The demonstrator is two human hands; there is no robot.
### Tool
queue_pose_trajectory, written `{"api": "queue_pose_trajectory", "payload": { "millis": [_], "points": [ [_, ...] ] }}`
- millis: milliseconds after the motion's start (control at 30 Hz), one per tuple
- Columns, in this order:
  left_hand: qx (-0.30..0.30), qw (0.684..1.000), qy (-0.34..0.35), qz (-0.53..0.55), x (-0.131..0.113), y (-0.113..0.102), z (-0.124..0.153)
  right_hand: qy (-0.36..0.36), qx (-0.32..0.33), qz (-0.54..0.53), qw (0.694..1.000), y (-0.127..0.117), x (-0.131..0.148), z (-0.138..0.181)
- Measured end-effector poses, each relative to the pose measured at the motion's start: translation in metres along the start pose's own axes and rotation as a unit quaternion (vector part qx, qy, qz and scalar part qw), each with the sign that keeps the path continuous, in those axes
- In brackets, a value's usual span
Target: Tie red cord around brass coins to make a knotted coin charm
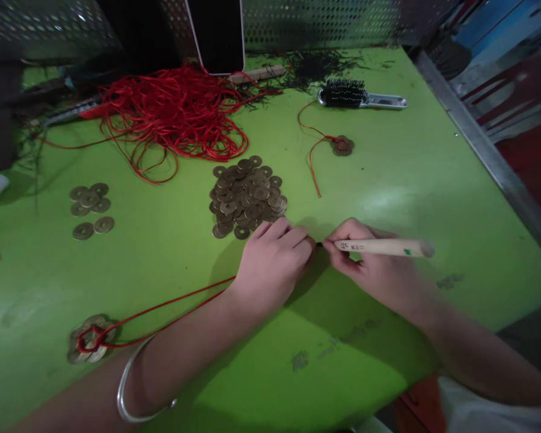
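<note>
My left hand [273,255] is closed, knuckles up, just in front of a pile of brass coins with holes [247,195]. Two taut strands of red cord [175,300] run from a ring of coins [91,338] at the lower left and disappear beneath this hand; its fingertips are hidden. My right hand [365,252] grips a wooden-handled tool [383,246], held nearly level. The tool's thin dark tip points left and meets the left hand's fingers; its exact shape is hidden.
A tangle of red cord [175,114] lies at the back, near a phone [219,36]. Loose coins [90,198] are at the left. At the back right lie a hairbrush [347,95] and another corded coin ring [342,145]. A metal edge [482,144] borders the green table [433,180].
</note>
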State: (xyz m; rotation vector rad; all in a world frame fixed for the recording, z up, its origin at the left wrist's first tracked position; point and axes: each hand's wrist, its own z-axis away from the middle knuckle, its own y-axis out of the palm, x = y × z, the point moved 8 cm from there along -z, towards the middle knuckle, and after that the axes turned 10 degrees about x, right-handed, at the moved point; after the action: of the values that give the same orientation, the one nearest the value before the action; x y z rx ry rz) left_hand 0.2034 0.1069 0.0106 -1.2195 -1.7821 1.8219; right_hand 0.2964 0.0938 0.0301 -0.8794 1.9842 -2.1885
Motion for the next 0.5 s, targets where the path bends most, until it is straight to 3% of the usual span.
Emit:
{"api": "queue_pose_trajectory", "payload": {
  "millis": [200, 500],
  "points": [
    [-0.002, 1.0, -0.001, 0.004, 0.0005, 0.0005, 0.0003, -0.013, -0.032, -0.061, 0.998, -0.0081, -0.0075, 0.0019],
    [-0.014, 1.0, -0.005, 0.009, 0.0012, -0.0006, 0.0001, -0.011, 0.009, -0.08, 0.997, -0.0026, -0.0052, -0.0013]
  ]
}}
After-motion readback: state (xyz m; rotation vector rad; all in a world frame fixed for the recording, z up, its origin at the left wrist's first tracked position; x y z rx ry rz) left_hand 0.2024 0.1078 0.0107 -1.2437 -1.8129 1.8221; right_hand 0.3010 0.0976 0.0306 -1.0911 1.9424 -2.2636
